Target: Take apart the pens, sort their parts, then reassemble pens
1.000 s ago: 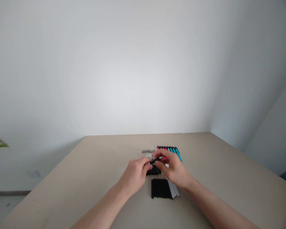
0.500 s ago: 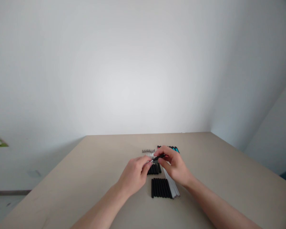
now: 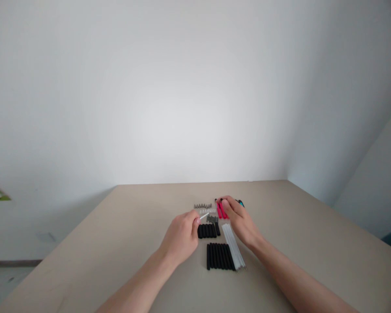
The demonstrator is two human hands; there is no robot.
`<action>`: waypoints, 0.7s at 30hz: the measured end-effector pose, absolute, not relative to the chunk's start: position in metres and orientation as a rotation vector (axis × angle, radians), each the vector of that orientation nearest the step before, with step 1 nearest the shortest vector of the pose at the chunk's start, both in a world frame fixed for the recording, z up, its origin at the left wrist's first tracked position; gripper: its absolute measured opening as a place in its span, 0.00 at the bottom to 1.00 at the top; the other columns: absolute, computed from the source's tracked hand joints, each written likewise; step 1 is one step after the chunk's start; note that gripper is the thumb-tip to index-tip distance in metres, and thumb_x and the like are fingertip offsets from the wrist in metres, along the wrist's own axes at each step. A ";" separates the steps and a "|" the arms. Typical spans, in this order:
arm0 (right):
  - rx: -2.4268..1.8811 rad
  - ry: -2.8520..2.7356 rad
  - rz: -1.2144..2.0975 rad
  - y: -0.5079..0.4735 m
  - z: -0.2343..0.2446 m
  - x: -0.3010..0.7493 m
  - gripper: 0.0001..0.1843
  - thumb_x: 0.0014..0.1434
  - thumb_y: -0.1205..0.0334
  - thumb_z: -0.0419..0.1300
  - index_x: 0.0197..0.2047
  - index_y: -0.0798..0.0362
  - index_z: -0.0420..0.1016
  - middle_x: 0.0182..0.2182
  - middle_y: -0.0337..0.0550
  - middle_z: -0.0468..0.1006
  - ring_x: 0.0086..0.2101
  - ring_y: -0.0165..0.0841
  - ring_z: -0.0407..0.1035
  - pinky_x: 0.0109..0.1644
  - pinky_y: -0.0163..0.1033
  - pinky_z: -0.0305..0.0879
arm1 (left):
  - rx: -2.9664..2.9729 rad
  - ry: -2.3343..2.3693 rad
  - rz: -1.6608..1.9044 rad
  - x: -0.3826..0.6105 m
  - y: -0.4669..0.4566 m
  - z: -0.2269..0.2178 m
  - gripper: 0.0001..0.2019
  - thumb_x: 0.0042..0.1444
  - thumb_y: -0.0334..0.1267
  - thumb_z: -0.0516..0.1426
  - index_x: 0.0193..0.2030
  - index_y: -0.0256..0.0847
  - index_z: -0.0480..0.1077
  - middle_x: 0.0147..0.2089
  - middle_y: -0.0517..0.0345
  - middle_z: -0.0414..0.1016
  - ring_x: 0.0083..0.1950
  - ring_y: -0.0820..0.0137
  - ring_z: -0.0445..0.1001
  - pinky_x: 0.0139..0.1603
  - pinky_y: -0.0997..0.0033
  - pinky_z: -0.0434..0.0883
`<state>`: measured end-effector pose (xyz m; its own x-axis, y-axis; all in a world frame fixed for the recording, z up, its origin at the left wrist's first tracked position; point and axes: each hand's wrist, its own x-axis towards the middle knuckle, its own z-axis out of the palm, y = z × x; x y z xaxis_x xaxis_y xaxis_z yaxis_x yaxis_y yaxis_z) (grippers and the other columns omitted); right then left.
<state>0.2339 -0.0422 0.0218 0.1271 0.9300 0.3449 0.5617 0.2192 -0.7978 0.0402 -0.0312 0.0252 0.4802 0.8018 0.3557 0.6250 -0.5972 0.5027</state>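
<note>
My left hand (image 3: 182,233) pinches a thin white stick (image 3: 204,215), which looks like a pen refill; its free end points right, over the small parts. At the back of the layout, my right hand (image 3: 243,222) has its fingers curled together above the pink pen barrels (image 3: 219,211). What lies between those fingertips is hidden. Just beyond this hand, a turquoise barrel with a black end (image 3: 241,203) shows. White pen refills (image 3: 233,248) with metal tips lie side by side below the right wrist.
Several long black tubes (image 3: 220,256) lie in a row at the front, with shorter black pieces (image 3: 207,231) behind them. Farther back are dark small springs (image 3: 212,219), clear small parts (image 3: 207,211) and grey metal tips (image 3: 202,206). The beige table (image 3: 143,226) meets white walls.
My right hand has moved back from my left hand, and the black piece between them is out of sight. The white stick now shows free in my left hand. The pink barrels have come into view.
</note>
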 end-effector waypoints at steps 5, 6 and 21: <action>-1.641 -1.767 0.221 -0.027 0.012 0.241 0.13 0.55 0.63 0.54 0.41 0.54 0.76 0.40 0.46 0.78 0.42 0.37 0.70 0.48 0.39 0.61 | 2.432 1.264 0.807 0.041 -0.031 0.025 0.11 0.61 0.31 0.45 0.29 0.41 0.61 0.27 0.59 0.69 0.28 0.71 0.66 0.29 0.73 0.57; -1.682 -1.792 0.199 -0.022 0.009 0.243 0.12 0.55 0.63 0.54 0.40 0.53 0.77 0.40 0.46 0.79 0.42 0.37 0.70 0.48 0.38 0.62 | 2.436 1.272 0.808 0.041 -0.031 0.024 0.10 0.61 0.30 0.45 0.29 0.41 0.61 0.27 0.59 0.69 0.28 0.71 0.66 0.29 0.73 0.57; -1.665 -1.694 0.278 -0.014 0.010 0.240 0.11 0.54 0.63 0.55 0.32 0.53 0.79 0.31 0.44 0.80 0.33 0.35 0.72 0.40 0.36 0.64 | 2.447 1.332 0.819 0.041 -0.030 0.026 0.10 0.60 0.29 0.46 0.28 0.40 0.62 0.27 0.60 0.69 0.27 0.72 0.66 0.28 0.74 0.56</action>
<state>0.2401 -0.0138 0.0102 0.1077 0.9333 0.3426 0.7749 0.1371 -0.6171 0.0413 -0.0303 0.0255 0.4283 0.8285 0.3608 0.6960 -0.5571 0.4530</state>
